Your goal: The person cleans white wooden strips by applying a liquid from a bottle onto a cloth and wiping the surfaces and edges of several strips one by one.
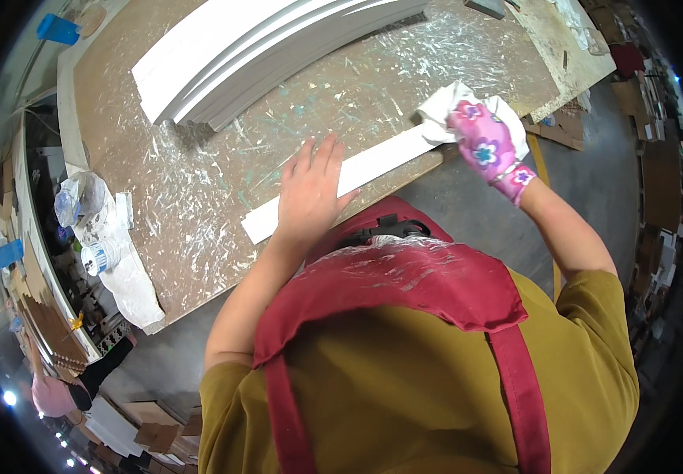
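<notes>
A long white strip of moulding (373, 163) lies along the near edge of a paint-spattered brown workbench (199, 197). My left hand (310, 189) is bare and rests flat on the strip's middle, fingers spread. My right hand (485, 146) wears a pink flowered glove and grips a crumpled white cloth (444, 107) pressed against the strip's right end.
A stack of white mouldings (262, 51) lies at the back of the bench. At the left edge sit a plastic bottle (100, 254), clear plastic bags (81, 197) and a white cloth. Cardboard pieces lie on the floor at right and lower left. Another person (53, 393) is at lower left.
</notes>
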Action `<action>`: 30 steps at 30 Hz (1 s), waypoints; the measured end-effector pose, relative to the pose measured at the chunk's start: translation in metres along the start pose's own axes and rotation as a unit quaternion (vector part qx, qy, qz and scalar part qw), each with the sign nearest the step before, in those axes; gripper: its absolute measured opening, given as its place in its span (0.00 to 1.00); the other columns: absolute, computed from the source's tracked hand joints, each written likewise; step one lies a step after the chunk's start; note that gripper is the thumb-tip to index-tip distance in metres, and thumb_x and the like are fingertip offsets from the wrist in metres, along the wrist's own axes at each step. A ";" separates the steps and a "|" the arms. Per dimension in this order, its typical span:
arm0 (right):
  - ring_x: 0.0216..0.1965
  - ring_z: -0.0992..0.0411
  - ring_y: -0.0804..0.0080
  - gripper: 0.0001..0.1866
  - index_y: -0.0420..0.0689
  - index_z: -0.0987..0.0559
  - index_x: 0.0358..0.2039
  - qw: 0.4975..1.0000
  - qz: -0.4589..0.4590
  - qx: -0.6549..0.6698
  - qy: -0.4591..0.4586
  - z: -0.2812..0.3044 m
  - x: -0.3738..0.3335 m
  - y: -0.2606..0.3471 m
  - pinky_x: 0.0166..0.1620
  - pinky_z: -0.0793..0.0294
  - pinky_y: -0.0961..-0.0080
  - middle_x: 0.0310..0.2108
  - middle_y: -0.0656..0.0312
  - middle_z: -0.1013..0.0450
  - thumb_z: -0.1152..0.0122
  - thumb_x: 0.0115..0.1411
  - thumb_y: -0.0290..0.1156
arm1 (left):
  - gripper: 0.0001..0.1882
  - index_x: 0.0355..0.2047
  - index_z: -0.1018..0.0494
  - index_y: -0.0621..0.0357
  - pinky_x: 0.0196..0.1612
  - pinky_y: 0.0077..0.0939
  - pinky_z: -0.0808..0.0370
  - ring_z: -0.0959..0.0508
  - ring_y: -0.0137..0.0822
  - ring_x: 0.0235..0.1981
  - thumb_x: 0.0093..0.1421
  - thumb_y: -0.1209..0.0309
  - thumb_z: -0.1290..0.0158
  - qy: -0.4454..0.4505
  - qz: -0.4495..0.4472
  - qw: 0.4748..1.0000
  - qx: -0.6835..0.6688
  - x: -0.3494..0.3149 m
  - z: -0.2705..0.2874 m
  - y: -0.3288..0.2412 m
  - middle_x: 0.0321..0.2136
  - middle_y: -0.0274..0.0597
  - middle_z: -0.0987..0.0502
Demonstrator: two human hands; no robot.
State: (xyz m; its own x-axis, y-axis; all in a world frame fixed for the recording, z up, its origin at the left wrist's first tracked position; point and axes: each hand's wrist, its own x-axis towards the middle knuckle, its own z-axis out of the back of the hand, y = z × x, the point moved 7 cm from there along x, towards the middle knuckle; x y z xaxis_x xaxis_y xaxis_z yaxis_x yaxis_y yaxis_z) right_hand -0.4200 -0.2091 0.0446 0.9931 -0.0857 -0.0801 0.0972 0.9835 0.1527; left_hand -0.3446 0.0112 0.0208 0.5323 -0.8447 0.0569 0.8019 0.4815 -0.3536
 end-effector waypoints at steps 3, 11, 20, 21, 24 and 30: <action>0.32 0.27 0.60 0.08 0.47 0.25 0.29 0.968 0.175 0.093 -0.151 -0.005 0.007 0.091 0.37 0.26 0.64 0.28 0.57 0.28 0.46 0.45 0.27 | 0.36 0.55 0.39 0.59 0.55 0.46 0.40 0.40 0.50 0.59 0.49 0.56 0.41 0.015 -0.007 1.000 0.005 0.002 -0.005 0.000 0.58 0.44 0.40; 0.40 0.29 0.59 0.19 0.47 0.25 0.42 0.971 -0.083 -0.074 -0.212 0.008 -0.052 -0.109 0.47 0.29 0.66 0.38 0.53 0.28 0.50 0.47 0.25 | 0.39 0.57 0.40 0.59 0.55 0.45 0.40 0.38 0.50 0.58 0.49 0.53 0.42 -0.012 -0.018 1.000 -0.010 0.000 -0.002 -0.005 0.58 0.44 0.38; 0.44 0.30 0.59 0.20 0.50 0.26 0.44 0.993 0.082 -0.050 -0.064 -0.037 -0.002 0.042 0.47 0.28 0.65 0.41 0.55 0.29 0.49 0.48 0.26 | 0.42 0.58 0.42 0.58 0.55 0.46 0.38 0.37 0.49 0.57 0.47 0.52 0.40 0.028 0.003 0.999 0.027 0.003 -0.008 0.000 0.58 0.44 0.39; 0.47 0.32 0.62 0.22 0.55 0.26 0.46 0.988 0.103 -0.030 -0.109 -0.062 -0.011 0.022 0.47 0.28 0.66 0.42 0.58 0.30 0.49 0.48 0.25 | 0.44 0.59 0.44 0.58 0.56 0.46 0.39 0.38 0.50 0.58 0.46 0.52 0.40 0.024 -0.002 1.000 0.006 0.006 -0.005 -0.003 0.58 0.46 0.39; 0.41 0.29 0.53 0.18 0.40 0.27 0.42 0.988 -0.054 -0.120 -0.082 0.010 0.000 -0.049 0.46 0.29 0.64 0.42 0.48 0.29 0.50 0.49 0.28 | 0.46 0.60 0.46 0.58 0.57 0.46 0.40 0.40 0.52 0.60 0.46 0.52 0.39 0.010 -0.003 0.998 -0.060 -0.001 0.005 0.006 0.58 0.49 0.40; 0.35 0.30 0.83 0.15 0.37 0.26 0.47 0.778 -0.164 0.500 -0.343 0.045 -0.019 -0.150 0.39 0.31 0.86 0.34 0.65 0.25 0.45 0.58 0.26 | 0.33 0.55 0.36 0.59 0.54 0.42 0.34 0.31 0.49 0.53 0.50 0.61 0.40 -0.236 -0.058 0.968 0.065 0.049 0.146 0.042 0.50 0.54 0.30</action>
State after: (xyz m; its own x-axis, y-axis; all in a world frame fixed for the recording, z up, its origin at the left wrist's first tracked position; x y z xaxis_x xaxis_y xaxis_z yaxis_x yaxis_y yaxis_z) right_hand -0.4504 -0.3620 0.0676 0.6730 -0.7073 0.2163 0.0145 0.3050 0.9522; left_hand -0.2452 0.0243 0.1446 0.4769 -0.7081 0.5208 0.8745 0.4420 -0.1998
